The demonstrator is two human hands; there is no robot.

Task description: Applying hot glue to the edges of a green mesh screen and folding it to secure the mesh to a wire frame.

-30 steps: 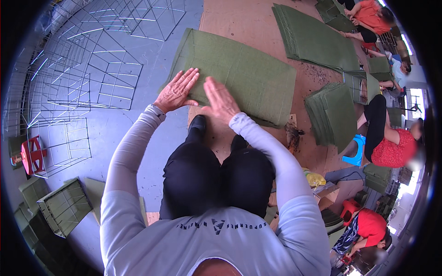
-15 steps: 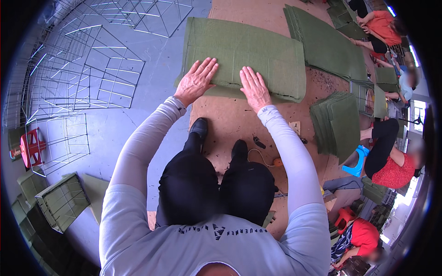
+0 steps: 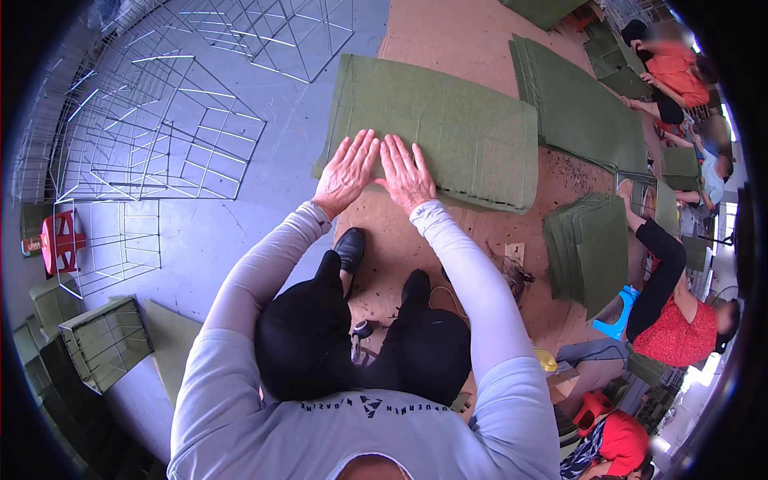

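Note:
A green fabric sheet (image 3: 448, 120) lies flat in front of me, its left part over the grey floor and the rest over brown board. My left hand (image 3: 346, 178) rests palm down at its near edge, fingers stretched out. Right beside it, my right hand (image 3: 406, 174) lies flat on the same edge, fingers straight and slightly spread. The fingertips of both hands point away from me and nearly meet. Neither hand grips anything. Whether more layers lie under the sheet I cannot tell.
Stacked green sheets (image 3: 576, 104) lie to the right, with a smaller pile (image 3: 588, 248) nearer me. Wire frames (image 3: 192, 136) stand at the left, near a red stool (image 3: 61, 242) and a green fabric-covered box (image 3: 106, 342). A blue stool (image 3: 616, 314) and several seated people are at the right.
My right hand has slid left along the sheet, coming close to my left hand. The whole scene sits slightly lower in view.

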